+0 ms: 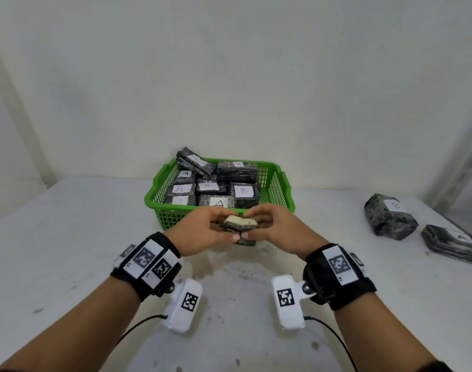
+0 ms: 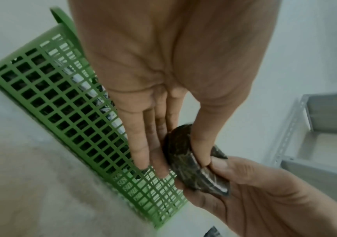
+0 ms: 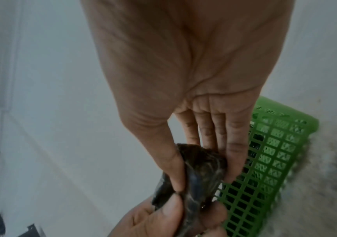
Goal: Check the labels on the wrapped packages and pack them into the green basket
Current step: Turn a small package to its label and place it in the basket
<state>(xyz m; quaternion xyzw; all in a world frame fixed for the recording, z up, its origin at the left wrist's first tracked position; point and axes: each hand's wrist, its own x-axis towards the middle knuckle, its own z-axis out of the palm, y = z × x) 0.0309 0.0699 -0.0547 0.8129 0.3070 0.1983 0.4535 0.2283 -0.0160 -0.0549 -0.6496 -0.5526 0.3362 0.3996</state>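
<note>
Both hands hold one small dark wrapped package (image 1: 240, 224) (image 2: 186, 160) (image 3: 202, 165) just in front of the green basket (image 1: 279, 189) (image 2: 66, 102) (image 3: 273, 152). My left hand (image 1: 202, 229) (image 2: 163, 141) pinches its left end between thumb and fingers. My right hand (image 1: 275, 226) (image 3: 200, 157) pinches the right end the same way. The package's pale side faces up; no letter shows on it. The basket holds several dark packages with white labels, most marked A (image 1: 179, 188), one marked B (image 1: 243, 191).
Two more wrapped packages lie on the white table (image 1: 68, 251) at the right: one labelled B (image 1: 389, 216), one flat and labelled A (image 1: 455, 244). A grey metal shelf frame (image 2: 297, 131) stands to the right. A white wall rises behind the basket.
</note>
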